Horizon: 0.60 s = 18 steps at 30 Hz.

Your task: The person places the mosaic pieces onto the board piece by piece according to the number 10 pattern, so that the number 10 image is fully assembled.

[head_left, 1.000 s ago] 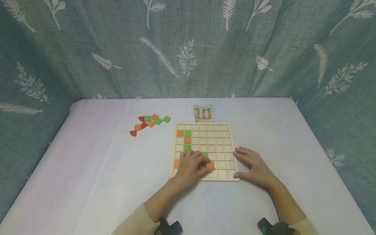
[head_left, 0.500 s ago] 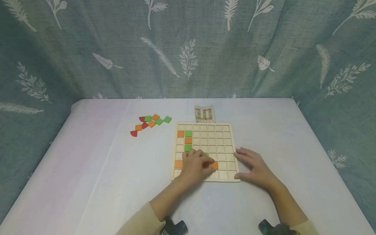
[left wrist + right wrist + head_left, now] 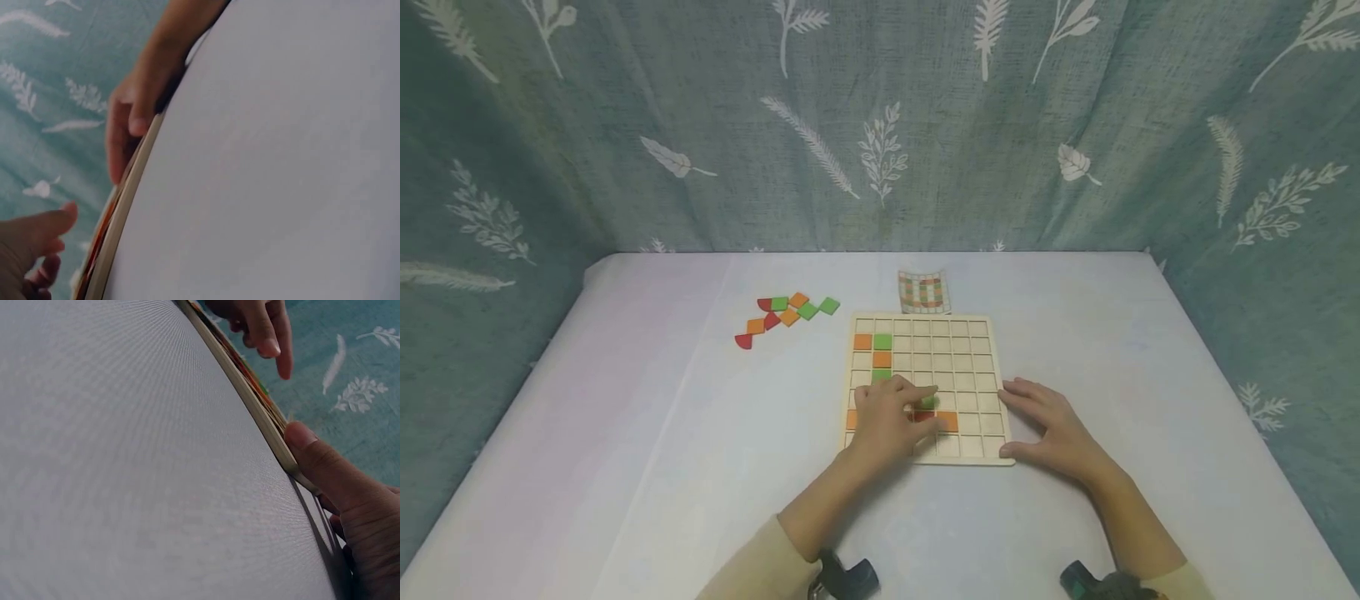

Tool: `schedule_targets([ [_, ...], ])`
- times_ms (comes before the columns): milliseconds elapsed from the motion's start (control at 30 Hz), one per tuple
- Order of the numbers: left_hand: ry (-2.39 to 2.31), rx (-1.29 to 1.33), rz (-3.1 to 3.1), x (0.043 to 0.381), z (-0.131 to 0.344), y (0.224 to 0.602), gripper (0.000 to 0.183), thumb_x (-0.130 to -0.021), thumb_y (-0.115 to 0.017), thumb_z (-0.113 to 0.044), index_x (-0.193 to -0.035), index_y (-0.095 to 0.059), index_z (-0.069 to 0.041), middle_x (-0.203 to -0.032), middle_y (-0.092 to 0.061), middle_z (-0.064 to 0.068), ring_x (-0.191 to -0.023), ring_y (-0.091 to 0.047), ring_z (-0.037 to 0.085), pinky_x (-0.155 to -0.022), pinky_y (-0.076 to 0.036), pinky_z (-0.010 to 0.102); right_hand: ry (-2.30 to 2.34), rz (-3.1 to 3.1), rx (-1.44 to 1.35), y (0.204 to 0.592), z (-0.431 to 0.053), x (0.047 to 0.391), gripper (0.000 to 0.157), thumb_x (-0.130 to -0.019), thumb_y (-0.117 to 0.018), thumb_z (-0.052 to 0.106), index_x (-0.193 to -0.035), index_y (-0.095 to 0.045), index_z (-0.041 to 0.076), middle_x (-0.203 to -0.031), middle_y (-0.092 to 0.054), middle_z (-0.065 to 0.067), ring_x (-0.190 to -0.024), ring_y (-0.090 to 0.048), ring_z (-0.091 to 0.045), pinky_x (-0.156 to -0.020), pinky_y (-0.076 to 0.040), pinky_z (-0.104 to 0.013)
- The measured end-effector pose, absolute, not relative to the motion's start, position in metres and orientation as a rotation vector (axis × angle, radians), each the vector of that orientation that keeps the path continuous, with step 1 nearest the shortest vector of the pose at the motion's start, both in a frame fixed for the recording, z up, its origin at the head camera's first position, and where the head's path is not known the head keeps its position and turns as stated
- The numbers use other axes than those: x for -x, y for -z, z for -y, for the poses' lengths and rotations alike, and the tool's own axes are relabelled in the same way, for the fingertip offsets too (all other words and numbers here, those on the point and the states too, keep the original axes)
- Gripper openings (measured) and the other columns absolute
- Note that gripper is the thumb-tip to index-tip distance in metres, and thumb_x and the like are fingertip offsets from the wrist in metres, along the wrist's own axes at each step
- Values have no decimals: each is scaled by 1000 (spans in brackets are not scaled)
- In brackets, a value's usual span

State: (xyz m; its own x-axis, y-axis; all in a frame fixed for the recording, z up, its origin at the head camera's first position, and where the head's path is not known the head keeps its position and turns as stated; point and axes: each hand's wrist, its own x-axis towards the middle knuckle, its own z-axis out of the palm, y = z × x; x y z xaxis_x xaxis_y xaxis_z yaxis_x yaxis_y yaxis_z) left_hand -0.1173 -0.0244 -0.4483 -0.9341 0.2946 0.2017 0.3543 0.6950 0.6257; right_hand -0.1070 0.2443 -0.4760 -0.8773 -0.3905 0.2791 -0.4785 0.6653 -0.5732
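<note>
My left hand [image 3: 883, 419] hovers over the pale wooden grid board [image 3: 972, 446], its thumb and index finger parted and nothing between them. Its other fingers are bent, as the right wrist view shows. Right beside it, set in the grid, are a red tile [image 3: 923, 416], an orange tile [image 3: 948, 422] and a green tile [image 3: 928, 402]. The left hand hides part of the board. My right hand [image 3: 1052, 425] rests against the board's right edge, fingers fairly straight. Its thumb [image 3: 312, 447] touches the near right corner.
Several loose red, orange and green tiles [image 3: 789, 317] lie on the white table left of the board. A small pattern card [image 3: 924, 292] stands just behind the board. More orange and green tiles [image 3: 882, 342] sit in the board's left columns. A leaf-patterned curtain [image 3: 955, 150] surrounds the table.
The left thumb and index finger have spread apart from the red tile, which now shows in its grid cell. The orange tile beside it has shifted slightly right. The right hand stays at the edge.
</note>
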Motion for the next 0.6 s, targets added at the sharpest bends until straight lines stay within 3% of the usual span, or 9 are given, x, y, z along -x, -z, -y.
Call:
schedule_targets([
  [267,1214,396,2733,134,55,439,44,-72,-80,-33,-112,-71,-17,-90,-60,-2,-82,-42,18,-78,-21,42,-1001,2747,-716,475,-244,107,74,-60,-86,32,-124,-60,4,-131,-55,-12,-126,-42,-35,-100,-30,-56],
  [600,1213,126,2768,145,118,435,48,-75,-78,-31,-119,-67,-16,-97,-61,6,-98,-48,25,-85,-21,46,-1002,2737,-732,477,-245,108,74,-61,-86,31,-124,-60,4,-131,-55,-13,-126,-42,-37,-99,-30,-55],
])
